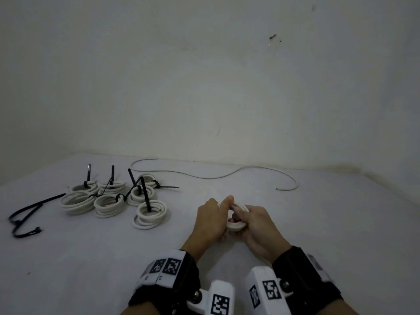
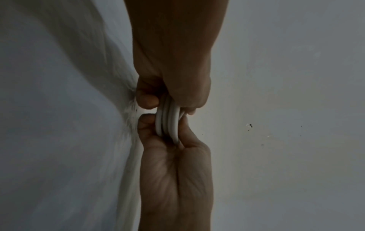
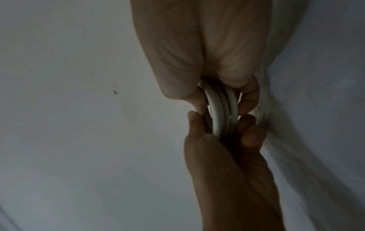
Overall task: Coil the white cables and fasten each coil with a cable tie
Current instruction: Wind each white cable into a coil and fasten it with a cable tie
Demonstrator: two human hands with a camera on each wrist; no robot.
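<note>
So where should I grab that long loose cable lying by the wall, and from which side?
Take the loose cable at its near end, coming from above with the right hand once the coil is tied. It lies flat on the table, so a pinch from the top probably works best. That end is nearest and lies apart from the finished coils.

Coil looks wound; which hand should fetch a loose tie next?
Left, probably. The loose black ties lie far left on the table, on the left hand's side. The right hand could keep its grip on the coil.
</note>
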